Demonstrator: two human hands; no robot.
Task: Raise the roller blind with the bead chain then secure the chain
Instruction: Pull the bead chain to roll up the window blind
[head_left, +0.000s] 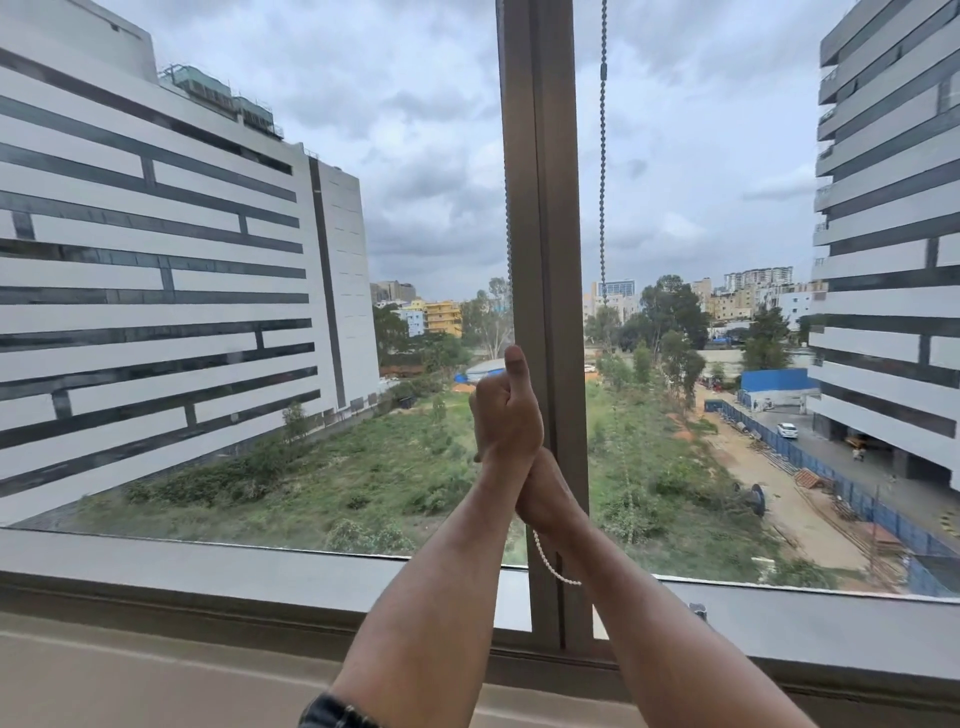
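Plainly, both hands were already on the bead chain (545, 553) in front of the window's centre post (543, 208). The left hand (506, 415) sat higher, curled into a fist with its thumb up against the post; the right hand (545, 499) was just beneath and touching it, also curled, though whether its fingers truly gripped the chain could not be told. A short pale run of beads showed below the right hand, looping down toward the sill (208, 561). A second, darker chain (602, 156) hung free to the right, well apart from the hands. No blind fabric showed across the glass, so the raising looked largely done.

The chain would probably handle light, limp and a little slick: small beads that slip through a loose fist. A pinch around several beads would likely hold best, pulled straight down rather than sideways, since the beads could jump the clutch or snap.
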